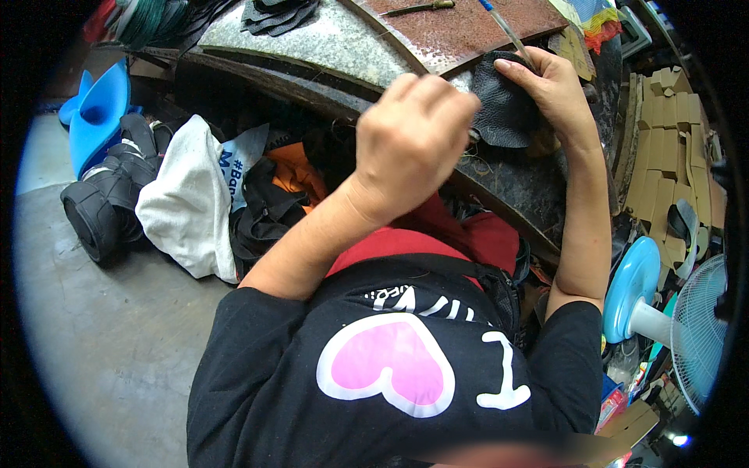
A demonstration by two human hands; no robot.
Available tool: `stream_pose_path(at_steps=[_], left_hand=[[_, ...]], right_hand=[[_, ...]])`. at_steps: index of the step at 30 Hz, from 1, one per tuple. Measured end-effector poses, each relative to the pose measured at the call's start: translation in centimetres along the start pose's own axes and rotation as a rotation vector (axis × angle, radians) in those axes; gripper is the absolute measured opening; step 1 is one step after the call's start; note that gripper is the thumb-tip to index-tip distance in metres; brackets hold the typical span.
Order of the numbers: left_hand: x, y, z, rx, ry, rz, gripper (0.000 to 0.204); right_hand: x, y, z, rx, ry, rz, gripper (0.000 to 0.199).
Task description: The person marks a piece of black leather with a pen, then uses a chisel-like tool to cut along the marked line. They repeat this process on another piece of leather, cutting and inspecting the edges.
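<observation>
My right hand pinches a piece of black grained leather between thumb and fingers, above the edge of the workbench. A slim pen-like stick with a blue end also rises out of that hand's grip. My left hand is closed in a fist just left of the leather, its back turned up and slightly blurred. What its fingers hold, if anything, is hidden; a small pale tip shows beside the fist, by the leather's edge.
A reddish-brown board lies on the bench, bearing a thin tool. Stacked black pieces lie on a grey speckled slab. Black footwear, a white cloth and a blue plastic seat stand left. A fan and cardboard are right.
</observation>
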State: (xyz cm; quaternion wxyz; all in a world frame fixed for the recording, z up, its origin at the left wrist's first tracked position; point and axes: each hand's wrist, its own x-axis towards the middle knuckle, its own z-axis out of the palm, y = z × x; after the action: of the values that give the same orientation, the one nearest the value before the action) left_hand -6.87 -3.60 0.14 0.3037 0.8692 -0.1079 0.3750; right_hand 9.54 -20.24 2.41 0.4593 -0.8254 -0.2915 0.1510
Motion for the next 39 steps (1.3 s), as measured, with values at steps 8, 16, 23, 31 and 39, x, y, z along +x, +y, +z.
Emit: stream_pose_path(at_steps=[8,16,23,31,39], left_hand=[[-2.0,0.7,2.1,0.170,0.011,0.278,0.024],[-2.4,0.1,2.2,0.134,0.030,0.220,0.024],[-2.0,-0.5,2.4,0.201,0.074,0.243,0.016],[-2.9,-0.3,1.6,0.064,0.066,0.284,0.025],[-3.4,-0.8,-0.1,-0.041,0.128,0.316,0.024]], right_hand=[[-2.3,-1.3,-3.1,-0.357,0.334,-0.146,0.031],[-10.5,1.4,-6.6,-0.873,0.416,0.079,0.036],[-12.2,3.7,-6.5,-0.888,0.511,0.248,0.041],[-12.5,0.0,-5.4,0.050,0.438,0.021,0.031],[-11.9,-4.2,-0.4,-0.078,0.088,0.035,0.026]])
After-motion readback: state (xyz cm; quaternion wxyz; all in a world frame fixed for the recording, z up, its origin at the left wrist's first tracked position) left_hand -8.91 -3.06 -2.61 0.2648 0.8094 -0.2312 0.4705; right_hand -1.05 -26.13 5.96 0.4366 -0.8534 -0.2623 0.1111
